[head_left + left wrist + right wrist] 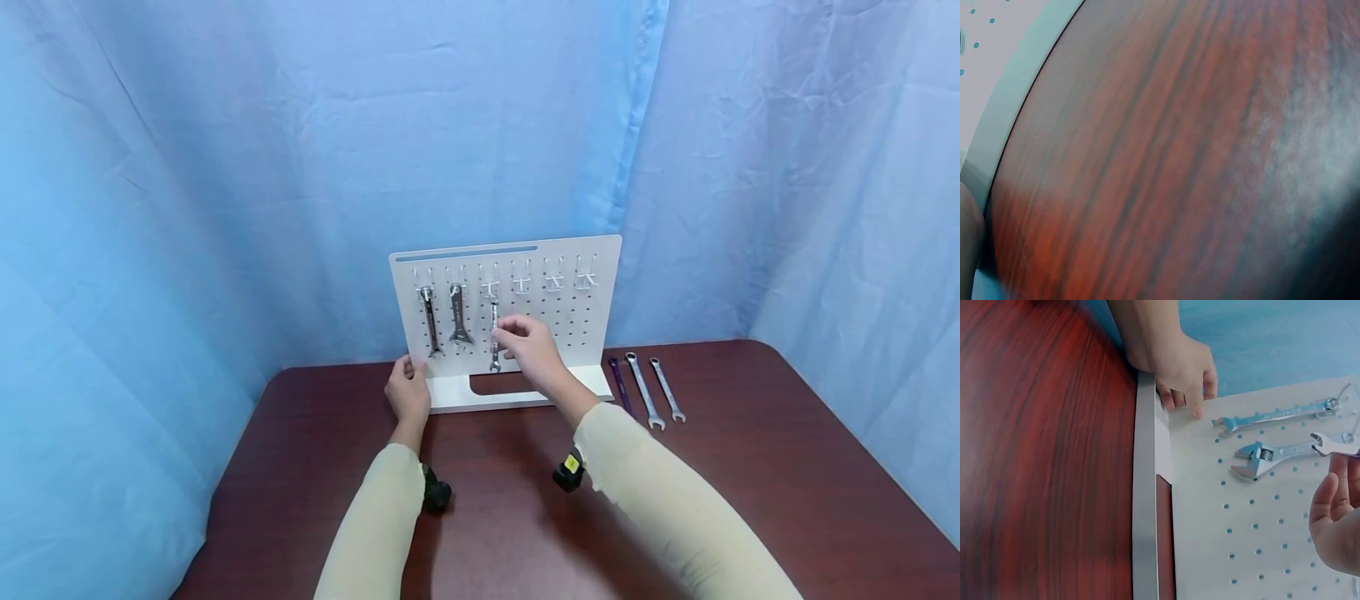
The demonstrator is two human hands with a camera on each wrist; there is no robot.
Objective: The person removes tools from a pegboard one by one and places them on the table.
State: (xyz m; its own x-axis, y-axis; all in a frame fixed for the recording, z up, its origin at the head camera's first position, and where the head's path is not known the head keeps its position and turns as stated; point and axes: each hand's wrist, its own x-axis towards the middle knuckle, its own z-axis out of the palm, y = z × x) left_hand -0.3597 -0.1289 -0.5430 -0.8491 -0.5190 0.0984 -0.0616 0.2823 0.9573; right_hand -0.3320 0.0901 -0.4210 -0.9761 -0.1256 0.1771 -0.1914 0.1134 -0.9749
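Note:
My right hand [534, 348] pinches a small silver combination wrench [495, 357] between thumb and fingers, in front of the white pegboard [562, 337]. The wrench hangs upright, its upper end at the third hook from the left; whether it bears on the hook I cannot tell. In the right wrist view its open-end jaw [1321, 444] sticks out past the fingers. My left hand [407, 390] grips the pegboard's lower left edge, thumb on the front face. On the two leftmost hooks hang a combination wrench [431, 323] and an adjustable wrench [459, 317].
Three more wrenches lie right of the stand on the dark red table [495, 533]: a purple one [621, 385], a larger silver one [643, 390] and a smaller silver one [667, 390]. Bare hooks [553, 282] line the board's upper right. Blue curtains [450, 125] surround the table.

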